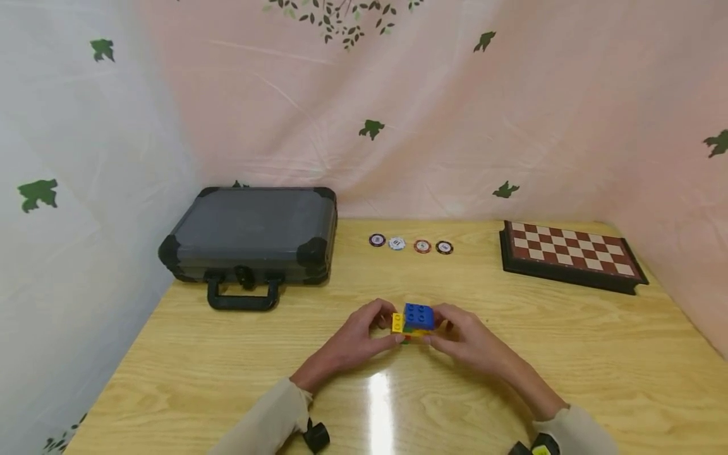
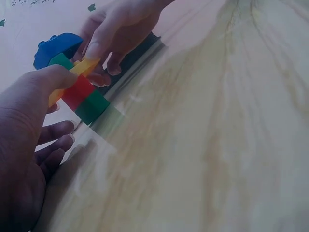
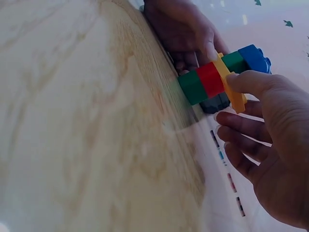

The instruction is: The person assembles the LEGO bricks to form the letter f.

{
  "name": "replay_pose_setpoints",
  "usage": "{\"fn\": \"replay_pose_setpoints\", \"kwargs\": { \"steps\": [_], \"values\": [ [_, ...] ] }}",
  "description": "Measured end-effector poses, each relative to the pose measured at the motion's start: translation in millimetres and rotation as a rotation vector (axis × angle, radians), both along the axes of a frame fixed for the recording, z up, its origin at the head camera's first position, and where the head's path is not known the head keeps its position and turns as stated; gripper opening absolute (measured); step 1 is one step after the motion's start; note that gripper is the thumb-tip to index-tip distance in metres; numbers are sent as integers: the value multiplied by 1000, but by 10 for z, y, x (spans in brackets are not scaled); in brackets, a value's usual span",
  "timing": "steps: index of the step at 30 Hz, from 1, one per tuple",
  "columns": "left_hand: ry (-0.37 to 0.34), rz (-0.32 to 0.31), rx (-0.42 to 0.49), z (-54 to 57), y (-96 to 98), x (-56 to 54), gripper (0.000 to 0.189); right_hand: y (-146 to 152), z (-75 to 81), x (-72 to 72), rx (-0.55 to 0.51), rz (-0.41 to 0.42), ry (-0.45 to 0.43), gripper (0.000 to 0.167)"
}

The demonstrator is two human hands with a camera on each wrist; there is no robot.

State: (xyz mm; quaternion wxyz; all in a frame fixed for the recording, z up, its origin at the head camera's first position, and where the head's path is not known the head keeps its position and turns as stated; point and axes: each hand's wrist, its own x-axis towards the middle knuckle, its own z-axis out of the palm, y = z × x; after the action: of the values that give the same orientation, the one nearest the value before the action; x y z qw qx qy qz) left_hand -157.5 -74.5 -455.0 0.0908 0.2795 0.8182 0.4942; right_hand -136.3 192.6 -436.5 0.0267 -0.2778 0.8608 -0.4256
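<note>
A tower of toy building bricks stands upright on the table between both hands. Its lowest brick is a green one (image 3: 189, 87), with a red brick (image 3: 210, 79) above it. Across these lies a long yellow brick (image 2: 85, 66), its ends sticking out to either side. Higher up come a second green brick (image 3: 233, 63) and, on top, a studded blue brick (image 1: 419, 315). My left hand (image 1: 364, 335) pinches one end of the yellow brick, thumb on the near side. The other end is pinched by my right hand (image 1: 471, 339); its lower fingers curve loosely below.
A grey case (image 1: 256, 221) with a black handle (image 1: 243, 303) lies at the back left. Several poker chips form a row behind the tower, including a white chip (image 1: 397, 243) and a red chip (image 1: 423, 246). At the back right is a folded chessboard (image 1: 571, 254). Cloth hangs behind the table.
</note>
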Motion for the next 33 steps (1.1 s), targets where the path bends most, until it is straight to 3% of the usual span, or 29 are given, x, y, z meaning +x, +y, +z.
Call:
{"fn": "replay_pose_setpoints", "kwargs": {
  "steps": [7,20,33],
  "values": [
    [1,7,16,11,-24,-5,38,-29,37,-20,3,14,5,27],
    [10,41,48,-4,-18,3,31,-29,31,-4,-48,-61,7,28],
    [130,104,22,-7,-13,10,31,-59,-3,1,-90,-96,48,21]
  ]
}}
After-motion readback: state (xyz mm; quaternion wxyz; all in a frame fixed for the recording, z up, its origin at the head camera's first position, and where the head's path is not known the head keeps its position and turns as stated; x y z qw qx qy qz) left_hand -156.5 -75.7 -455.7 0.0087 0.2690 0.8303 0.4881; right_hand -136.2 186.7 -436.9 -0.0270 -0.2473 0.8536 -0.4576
